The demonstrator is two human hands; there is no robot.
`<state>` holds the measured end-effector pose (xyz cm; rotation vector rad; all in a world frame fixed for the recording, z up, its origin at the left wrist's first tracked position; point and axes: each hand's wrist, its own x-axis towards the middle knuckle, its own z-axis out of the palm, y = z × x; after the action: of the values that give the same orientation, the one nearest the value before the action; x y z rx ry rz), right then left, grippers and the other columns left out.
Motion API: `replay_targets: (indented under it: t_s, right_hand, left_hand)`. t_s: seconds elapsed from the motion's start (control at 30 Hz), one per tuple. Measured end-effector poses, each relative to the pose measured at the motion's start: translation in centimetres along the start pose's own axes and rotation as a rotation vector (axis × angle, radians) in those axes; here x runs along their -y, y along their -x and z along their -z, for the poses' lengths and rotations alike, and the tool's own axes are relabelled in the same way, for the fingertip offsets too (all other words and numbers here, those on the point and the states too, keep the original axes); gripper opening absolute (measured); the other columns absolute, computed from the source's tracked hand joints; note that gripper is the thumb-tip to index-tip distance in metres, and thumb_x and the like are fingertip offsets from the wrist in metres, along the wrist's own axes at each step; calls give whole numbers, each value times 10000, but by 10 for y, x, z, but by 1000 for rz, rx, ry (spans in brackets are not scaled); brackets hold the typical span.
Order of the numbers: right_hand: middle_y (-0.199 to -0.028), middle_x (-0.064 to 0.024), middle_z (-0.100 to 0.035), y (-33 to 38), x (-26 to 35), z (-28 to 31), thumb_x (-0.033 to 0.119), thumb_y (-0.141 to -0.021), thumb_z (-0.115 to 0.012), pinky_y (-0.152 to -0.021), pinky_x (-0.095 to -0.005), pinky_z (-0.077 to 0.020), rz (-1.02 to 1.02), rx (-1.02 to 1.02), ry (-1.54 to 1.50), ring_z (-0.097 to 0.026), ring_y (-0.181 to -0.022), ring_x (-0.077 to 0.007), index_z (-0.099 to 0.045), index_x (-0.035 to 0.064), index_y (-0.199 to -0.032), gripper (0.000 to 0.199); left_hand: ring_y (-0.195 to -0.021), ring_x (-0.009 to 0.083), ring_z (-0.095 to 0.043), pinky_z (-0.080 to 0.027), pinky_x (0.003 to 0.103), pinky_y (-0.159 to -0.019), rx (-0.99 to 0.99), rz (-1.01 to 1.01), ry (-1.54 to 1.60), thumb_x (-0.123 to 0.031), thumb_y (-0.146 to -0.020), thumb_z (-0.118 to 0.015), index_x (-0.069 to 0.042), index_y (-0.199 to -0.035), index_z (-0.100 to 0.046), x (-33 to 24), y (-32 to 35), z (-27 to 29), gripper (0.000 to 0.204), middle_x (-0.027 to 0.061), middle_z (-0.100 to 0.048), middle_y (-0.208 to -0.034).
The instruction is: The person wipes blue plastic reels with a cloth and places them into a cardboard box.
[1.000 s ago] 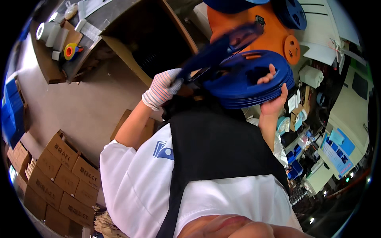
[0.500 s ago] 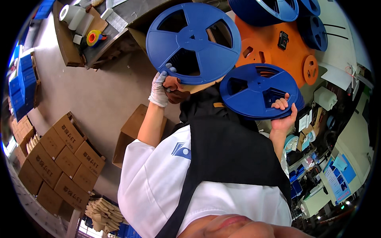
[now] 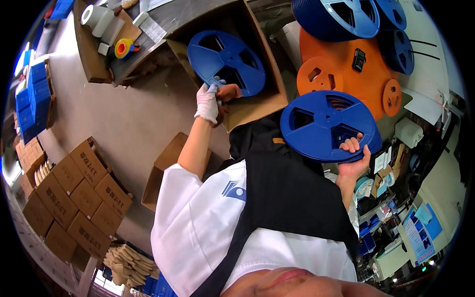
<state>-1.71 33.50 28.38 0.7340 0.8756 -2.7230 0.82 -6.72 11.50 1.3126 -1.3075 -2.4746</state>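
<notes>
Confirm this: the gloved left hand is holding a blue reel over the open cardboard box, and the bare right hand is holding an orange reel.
Not quite. In the head view the right hand holds a blue reel stack, not an orange one. The rest stands: the gloved left hand holds a blue reel over the open cardboard box.

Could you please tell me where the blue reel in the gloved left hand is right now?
In the head view, upper centre, the blue reel sits inside the open cardboard box, gripped at its lower edge by the left hand.

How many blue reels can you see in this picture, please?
5 at least: one in the left hand at the cardboard box, a stack in the right hand, three top right. Stacked ones may hide more.
</notes>
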Motion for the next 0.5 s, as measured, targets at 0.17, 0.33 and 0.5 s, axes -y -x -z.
replay_targets:
  t_s: [0.17, 0.33, 0.5]
  right_hand:
    - [-730, -16, -399, 7, -2, 6, 198, -823, -513, -693, -295, -379, 28, -16, -8, -407, -670, -130, -470, 13, -1128, 359]
    - [-729, -17, -405, 15, 0, 18, 206, -819, -518, -691, -298, -381, 51, -63, -40, -408, -672, -135, -480, 22, -1114, 349]
    - [-731, -21, -414, 24, 0, 28, 200, -818, -511, -692, -308, -385, 85, -109, -58, -410, -674, -141, -485, 25, -1106, 339]
  left_hand:
    - [-603, 118, -500, -383, 255, -494, -99, -35, -239, -206, -907, -536, -60, -1024, -587, 27, -69, -20, 194, 29, -612, -841]
    - [-716, 130, -539, -443, 277, -643, -98, -6, -307, -161, -905, -545, -38, -945, -582, 41, -118, -50, 134, 30, -615, -835]
    - [-689, 140, -522, -440, 286, -647, -121, 134, -274, -150, -908, -532, -21, -876, -576, 28, -119, -97, 140, 28, -601, -785]
